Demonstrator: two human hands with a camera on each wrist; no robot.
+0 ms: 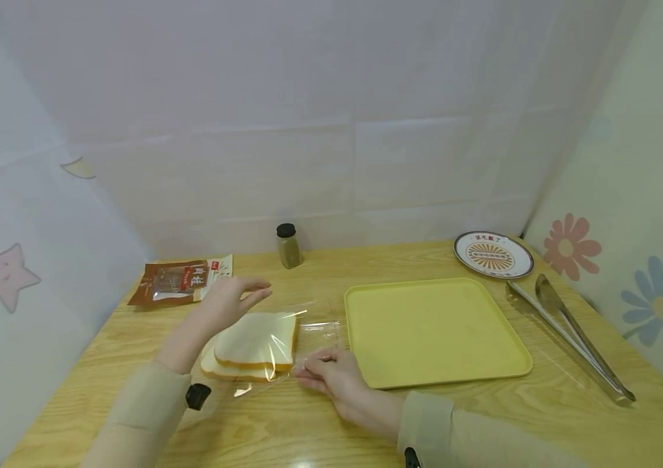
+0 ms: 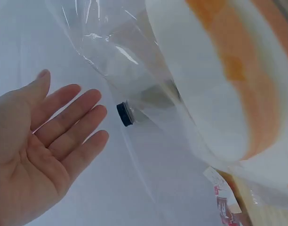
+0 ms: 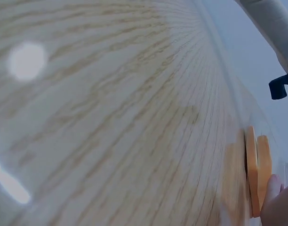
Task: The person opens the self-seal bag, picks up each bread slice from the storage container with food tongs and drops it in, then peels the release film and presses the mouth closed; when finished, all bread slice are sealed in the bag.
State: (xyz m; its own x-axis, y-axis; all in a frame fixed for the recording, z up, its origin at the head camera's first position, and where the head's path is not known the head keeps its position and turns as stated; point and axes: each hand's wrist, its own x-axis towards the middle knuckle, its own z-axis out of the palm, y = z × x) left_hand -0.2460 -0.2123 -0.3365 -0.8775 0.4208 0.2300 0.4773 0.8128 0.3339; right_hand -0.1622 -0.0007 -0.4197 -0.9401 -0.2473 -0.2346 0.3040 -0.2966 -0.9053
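Pinching clear wrapper (image 1: 320,328) at edge with right hand (image 1: 334,377); holding left hand (image 1: 229,304) empty, fingers loosely extended, near bread slices (image 1: 255,338) lying on worktop (image 1: 273,429) left of yellow tray (image 1: 437,331). Probably handling light, soft, crushable; calling for hold on wrapper's slippery edge.

I have before me a table (image 1: 261,429) with yellowish wood grain. On its left part lie two slices of bread (image 1: 258,339), overlapping, with clear plastic (image 1: 318,327) over them. To their right I see a yellow tray (image 1: 437,331). At the far left is a brown packet (image 1: 178,282); at the far middle stands a jar (image 1: 290,251) with black lid; at the far right, a round plate (image 1: 493,255), and nearer, metal tongs (image 1: 596,367).
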